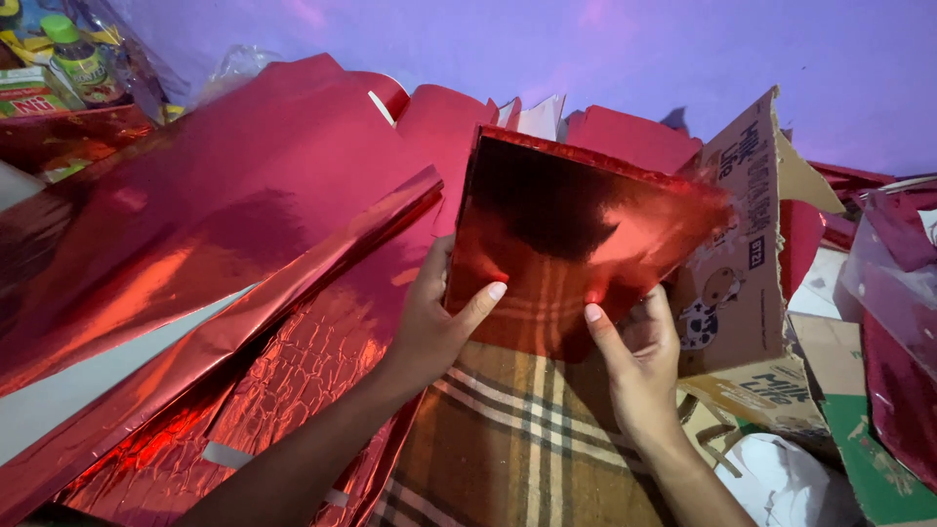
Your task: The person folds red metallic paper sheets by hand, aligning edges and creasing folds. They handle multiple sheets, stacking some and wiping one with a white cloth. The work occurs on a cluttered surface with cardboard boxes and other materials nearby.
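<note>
Just my one head camera here, looking down and forward over my lap, close in on my left hand [429, 317] and right hand [639, 356], with the pale purple wall [586, 49] right ahead.

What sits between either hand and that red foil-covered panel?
Nothing visible. The left hand and right hand both grip the bottom edge of the red foil panel directly, thumbs on its front face.

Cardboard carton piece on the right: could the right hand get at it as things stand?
Probably yes. The right hand sits right beside the cardboard carton piece with nothing between them, but it is gripping the red foil-covered panel and would have to let go first.
</note>
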